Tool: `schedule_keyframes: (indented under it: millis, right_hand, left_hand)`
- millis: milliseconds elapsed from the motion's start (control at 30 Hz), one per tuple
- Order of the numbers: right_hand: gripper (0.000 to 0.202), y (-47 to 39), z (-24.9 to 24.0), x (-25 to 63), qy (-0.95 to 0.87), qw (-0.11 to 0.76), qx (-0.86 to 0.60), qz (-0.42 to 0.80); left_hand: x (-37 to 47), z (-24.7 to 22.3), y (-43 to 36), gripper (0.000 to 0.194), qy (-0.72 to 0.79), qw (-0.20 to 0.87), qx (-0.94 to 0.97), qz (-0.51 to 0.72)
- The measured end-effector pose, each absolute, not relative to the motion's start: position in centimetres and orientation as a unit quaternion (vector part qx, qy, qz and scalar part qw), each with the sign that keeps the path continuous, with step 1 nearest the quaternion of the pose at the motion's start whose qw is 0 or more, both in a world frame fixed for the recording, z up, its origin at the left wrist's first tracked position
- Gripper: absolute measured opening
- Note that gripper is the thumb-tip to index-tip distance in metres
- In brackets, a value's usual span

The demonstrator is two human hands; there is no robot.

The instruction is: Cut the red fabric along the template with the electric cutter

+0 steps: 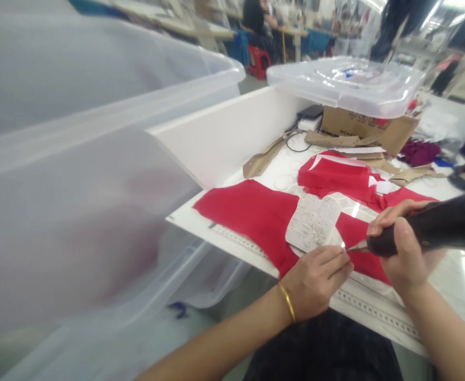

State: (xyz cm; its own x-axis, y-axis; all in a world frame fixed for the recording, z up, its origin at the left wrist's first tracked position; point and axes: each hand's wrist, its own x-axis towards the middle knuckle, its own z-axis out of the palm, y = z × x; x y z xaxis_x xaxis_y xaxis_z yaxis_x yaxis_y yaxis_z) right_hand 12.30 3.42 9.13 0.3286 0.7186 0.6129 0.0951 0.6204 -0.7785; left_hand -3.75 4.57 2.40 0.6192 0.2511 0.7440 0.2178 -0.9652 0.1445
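Note:
My left hand (322,278), with a yellow bracelet at its wrist, is closed in a pinch by the lower edge of a whitish speckled piece (312,225). What its fingertips hold is too small to make out. My right hand (407,254) is wrapped round the front end of a thick black tool (435,225) that reaches in from the right edge. The tool's thin pointed metal tip (357,246) ends close to my left fingertips. Red fabric (252,211) lies under and around the speckled piece, partly over the table's front edge.
Ruler markings (375,312) run along the white table's front. More red fabric (339,177), brown card strips (264,157) and a cardboard box (369,127) lie behind, under a clear plastic lid (347,82). Large translucent bins (77,211) crowd the left. A person sits far back.

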Motion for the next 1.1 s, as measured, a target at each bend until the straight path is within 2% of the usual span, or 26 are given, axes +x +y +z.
schedule_keyframes:
  millis: [200, 433, 633, 1100]
  right_hand:
    - [0.015, 3.6, 9.3, 12.2, -0.536, 0.728, -0.370, 0.214]
    - [0.022, 7.3, 9.1, 14.2, -0.507, 0.775, -0.360, 0.116]
    - [0.024, 9.9, 8.5, 15.7, -0.480, 0.786, -0.382, 0.081]
    - [0.029, 9.4, 8.4, 15.9, -0.458, 0.790, -0.398, 0.088]
  left_hand:
    - [-3.8, 2.4, 4.6, 0.028, 0.138, 0.021, 0.901, 0.411]
    - [-3.8, 2.3, 4.7, 0.039, 0.177, 0.018, 0.911, 0.372]
    - [-3.6, 2.4, 4.5, 0.032, 0.213, 0.005, 0.911, 0.354]
    - [-3.7, 2.1, 4.5, 0.032, 0.215, 0.009, 0.917, 0.337]
